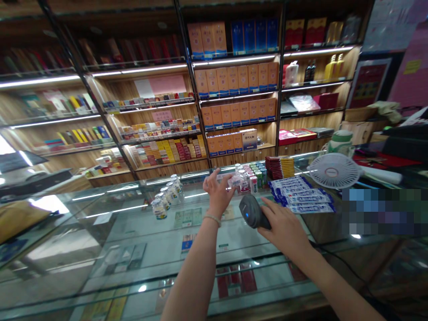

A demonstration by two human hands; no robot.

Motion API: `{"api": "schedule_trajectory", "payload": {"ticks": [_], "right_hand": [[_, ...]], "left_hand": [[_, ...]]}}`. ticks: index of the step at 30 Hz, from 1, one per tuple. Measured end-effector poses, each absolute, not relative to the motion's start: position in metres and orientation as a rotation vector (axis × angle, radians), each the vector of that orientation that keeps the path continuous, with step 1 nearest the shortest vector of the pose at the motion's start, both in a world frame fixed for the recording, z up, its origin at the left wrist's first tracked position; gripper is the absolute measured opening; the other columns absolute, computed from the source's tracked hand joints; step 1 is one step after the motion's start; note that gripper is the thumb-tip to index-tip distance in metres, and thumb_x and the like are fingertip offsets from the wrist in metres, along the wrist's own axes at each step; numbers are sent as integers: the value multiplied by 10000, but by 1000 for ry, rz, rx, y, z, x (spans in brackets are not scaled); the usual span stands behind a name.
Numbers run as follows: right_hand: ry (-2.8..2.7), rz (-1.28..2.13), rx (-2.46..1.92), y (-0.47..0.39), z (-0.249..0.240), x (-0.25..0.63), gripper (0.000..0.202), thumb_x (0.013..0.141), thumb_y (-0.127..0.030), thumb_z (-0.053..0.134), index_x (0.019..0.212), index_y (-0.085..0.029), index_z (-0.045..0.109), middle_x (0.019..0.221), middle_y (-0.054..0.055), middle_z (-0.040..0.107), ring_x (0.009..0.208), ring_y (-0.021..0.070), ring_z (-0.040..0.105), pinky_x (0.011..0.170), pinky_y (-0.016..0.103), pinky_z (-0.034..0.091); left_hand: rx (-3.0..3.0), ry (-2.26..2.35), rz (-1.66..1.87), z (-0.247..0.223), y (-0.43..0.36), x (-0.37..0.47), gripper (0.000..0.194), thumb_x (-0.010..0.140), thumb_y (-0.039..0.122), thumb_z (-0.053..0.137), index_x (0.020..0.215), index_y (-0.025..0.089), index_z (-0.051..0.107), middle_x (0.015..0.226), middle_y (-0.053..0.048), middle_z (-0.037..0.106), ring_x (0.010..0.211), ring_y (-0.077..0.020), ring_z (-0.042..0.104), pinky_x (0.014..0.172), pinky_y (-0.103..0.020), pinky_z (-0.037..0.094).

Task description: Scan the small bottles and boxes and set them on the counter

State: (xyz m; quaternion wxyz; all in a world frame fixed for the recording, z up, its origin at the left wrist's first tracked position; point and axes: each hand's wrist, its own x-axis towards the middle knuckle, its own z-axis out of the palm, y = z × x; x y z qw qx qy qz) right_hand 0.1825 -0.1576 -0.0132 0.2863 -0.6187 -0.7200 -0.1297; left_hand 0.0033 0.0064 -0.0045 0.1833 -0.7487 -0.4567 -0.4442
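Scanner (250, 211), dark and handheld, is clamped in the right hand (284, 225) above the glass counter (160, 245), its blue light showing. The left hand (218, 192) reaches toward the small containers (245, 176) near the counter's far edge, thumb and fingers apart, though whether they grip one I cannot tell. A row of white-lidded jars (166, 196) stands to its left, with blue-and-white packets (301, 195) and a white fan (334, 171) toward the counter's right end.
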Motion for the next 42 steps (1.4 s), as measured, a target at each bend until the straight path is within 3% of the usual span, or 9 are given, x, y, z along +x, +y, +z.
{"api": "schedule_trajectory", "payload": {"ticks": [2,6,14,21,25,29,33,37,42], "right_hand": [[-1928,-434,-1619,-153,-19,182,301,777,-224,654,1078,-202,665,1495,137,524,1288,326,556,1032,484,441],[-1949,-497,-1629,-146,-26,182,277,783,-242,674,1056,-196,683,1563,143,439,1412,363,416,1094,540,383],[-1962,-518,-1651,-138,-32,181,265,794,-349,733,1013,-202,708,1573,156,421,1451,399,352,1129,595,328],[-2048,-406,-1652,-131,-28,184,376,813,-514,725,1069,-238,723,1576,140,421,1480,392,303,1165,666,222],[-2133,-323,-1645,-131,-28,186,539,820,-632,665,1162,-217,698,1595,149,384,1502,388,260,1169,692,204],[-2203,-285,-1628,-134,-31,185,682,843,-710,577,1263,-178,655,1605,171,352,1503,392,258,1168,718,182],[-2193,-262,-1610,-135,-27,185,702,886,-708,509,1298,-157,650,1592,199,363,1503,399,258,1170,719,179],[-2160,-273,-1545,-123,-21,191,603,938,-659,458,1221,-187,706,1550,185,442,1479,393,319,1165,713,198],[-2003,-281,-1456,-78,-7,209,409,988,-498,456,1163,-237,718,1451,111,576,1383,320,473,1141,590,357]], "left_hand": [[-2111,-1283,-1254,-4,6,3,412,783,412,788,1174,321,695,1495,-145,439,1396,-339,385,1164,-569,203],[-2106,-1280,-1258,-5,7,3,424,769,405,801,1171,318,697,1494,-142,441,1398,-339,386,1164,-567,206],[-2094,-1284,-1262,-6,9,3,419,761,408,811,1155,319,702,1496,-130,451,1394,-338,396,1166,-561,205],[-2098,-1306,-1248,-6,9,3,399,789,414,783,1164,311,697,1502,-131,451,1398,-335,390,1174,-550,193],[-2110,-1313,-1250,-5,7,4,392,800,417,771,1170,312,698,1497,-127,455,1395,-332,395,1182,-544,185],[-2112,-1308,-1260,-5,8,4,411,781,404,791,1170,314,697,1493,-127,455,1395,-333,393,1182,-549,181],[-2113,-1298,-1265,-6,8,4,412,780,399,792,1171,314,693,1493,-129,451,1398,-326,391,1185,-541,178],[-2116,-1303,-1282,-4,6,5,381,801,409,770,1160,308,694,1492,-127,450,1396,-325,392,1184,-544,183],[-2140,-1322,-1319,0,3,7,417,776,372,795,1171,300,684,1499,-128,431,1404,-334,376,1181,-551,197]]}}
